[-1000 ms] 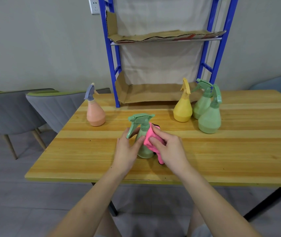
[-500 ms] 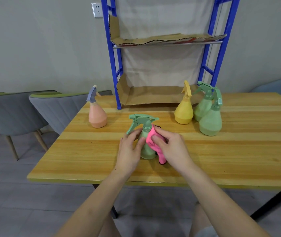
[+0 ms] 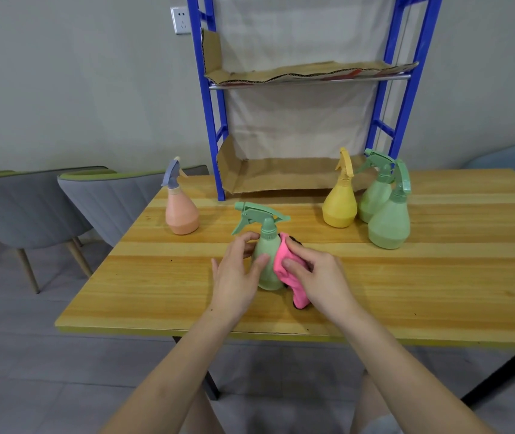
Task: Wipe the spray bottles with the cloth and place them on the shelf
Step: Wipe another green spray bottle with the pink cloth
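Close in, the left hand (image 3: 237, 277) curls round a green spray bottle (image 3: 265, 261) that stands upright toward the near edge of the table (image 3: 156, 292). The right hand (image 3: 319, 277) pinches a bunched pink cloth (image 3: 284, 264) against the bottle's right side. Farther back, a peach bottle (image 3: 182, 211) stands on the left. On the right a yellow bottle (image 3: 340, 205), a nearer green bottle (image 3: 389, 220) and a farther green bottle (image 3: 375, 195) cluster. Behind rises the blue shelf (image 3: 212, 120), lined with cardboard (image 3: 281, 177).

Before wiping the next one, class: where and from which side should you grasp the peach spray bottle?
Take the peach spray bottle by the narrow neck under its trigger head, from the near side: it stands upright, alone, and its body flares wide.
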The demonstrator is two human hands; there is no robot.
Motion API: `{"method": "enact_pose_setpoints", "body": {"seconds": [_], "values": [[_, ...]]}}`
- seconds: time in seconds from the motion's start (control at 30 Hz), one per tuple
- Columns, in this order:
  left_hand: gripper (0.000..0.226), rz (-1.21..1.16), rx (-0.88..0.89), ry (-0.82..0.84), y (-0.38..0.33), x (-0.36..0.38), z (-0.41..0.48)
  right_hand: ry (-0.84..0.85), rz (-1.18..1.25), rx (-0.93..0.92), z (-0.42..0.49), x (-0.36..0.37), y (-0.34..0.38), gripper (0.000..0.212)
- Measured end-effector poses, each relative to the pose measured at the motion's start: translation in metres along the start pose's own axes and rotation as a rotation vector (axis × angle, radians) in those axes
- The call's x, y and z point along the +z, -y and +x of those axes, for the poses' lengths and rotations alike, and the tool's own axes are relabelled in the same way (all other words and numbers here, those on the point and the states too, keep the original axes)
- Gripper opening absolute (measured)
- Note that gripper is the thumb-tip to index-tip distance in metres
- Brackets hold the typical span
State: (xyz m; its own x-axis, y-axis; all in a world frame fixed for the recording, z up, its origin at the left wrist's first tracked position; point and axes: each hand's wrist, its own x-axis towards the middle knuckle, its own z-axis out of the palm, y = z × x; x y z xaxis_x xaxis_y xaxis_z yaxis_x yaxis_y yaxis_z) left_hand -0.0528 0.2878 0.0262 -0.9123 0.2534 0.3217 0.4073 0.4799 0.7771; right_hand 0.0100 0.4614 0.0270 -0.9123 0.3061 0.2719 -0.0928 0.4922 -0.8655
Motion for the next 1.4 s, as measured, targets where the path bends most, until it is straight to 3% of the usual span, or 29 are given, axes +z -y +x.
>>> {"method": "enact_pose_setpoints", "body": {"seconds": [0.17,0.37,0.53,0.73,0.93,1.2,1.4], "values": [[0.037,-0.042,0.057,0.048,0.006,-0.001,0.002,-0.019,0.079,-0.048,0.005,0.002,0.007,0.048],[0.037,0.005,0.054,0.107,0.002,-0.007,0.008,0.027,-0.001,0.069,-0.008,-0.003,-0.021,0.045],[0.057,-0.021,0.044,0.104,0.000,-0.008,0.009,0.030,0.017,0.012,0.000,-0.003,-0.001,0.046],[0.042,0.033,0.063,0.103,0.000,-0.010,0.010,0.028,0.092,-0.024,0.008,-0.001,0.011,0.042],[0.053,0.047,0.043,0.132,-0.004,-0.015,0.014,0.114,0.019,0.082,-0.002,-0.009,-0.015,0.041],[0.041,-0.082,-0.002,0.145,-0.009,-0.014,0.015,0.086,0.093,-0.006,0.007,-0.004,0.019,0.045],[0.049,0.006,0.042,0.136,-0.002,-0.015,0.014,0.101,0.080,0.038,-0.002,-0.004,0.003,0.039]]}}
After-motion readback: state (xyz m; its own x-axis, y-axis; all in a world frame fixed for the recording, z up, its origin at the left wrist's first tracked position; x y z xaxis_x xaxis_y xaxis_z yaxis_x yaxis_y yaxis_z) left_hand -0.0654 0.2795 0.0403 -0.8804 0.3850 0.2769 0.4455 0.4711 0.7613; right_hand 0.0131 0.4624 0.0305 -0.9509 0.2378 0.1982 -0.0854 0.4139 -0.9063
